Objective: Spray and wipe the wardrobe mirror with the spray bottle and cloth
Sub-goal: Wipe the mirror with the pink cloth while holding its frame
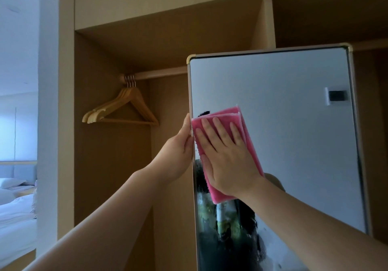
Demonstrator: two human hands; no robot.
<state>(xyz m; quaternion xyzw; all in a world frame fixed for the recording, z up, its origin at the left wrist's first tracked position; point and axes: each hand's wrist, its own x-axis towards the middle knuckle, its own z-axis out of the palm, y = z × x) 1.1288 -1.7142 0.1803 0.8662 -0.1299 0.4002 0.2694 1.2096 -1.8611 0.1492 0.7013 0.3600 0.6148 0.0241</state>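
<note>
The wardrobe mirror (294, 106) stands upright in a thin metal frame with gold corners, filling the right half of the view. My right hand (226, 155) lies flat, fingers spread, pressing a folded pink cloth (251, 144) against the glass near the mirror's left side. My left hand (180, 146) grips the mirror's left frame edge beside the cloth. Below the cloth the glass is streaked with wet droplets. No spray bottle is in view.
Behind the mirror is an open wooden wardrobe (117, 165) with a rail and several wooden hangers (123, 106) at its left end. A white wall edge (48, 102) and a bed (14, 218) lie at far left.
</note>
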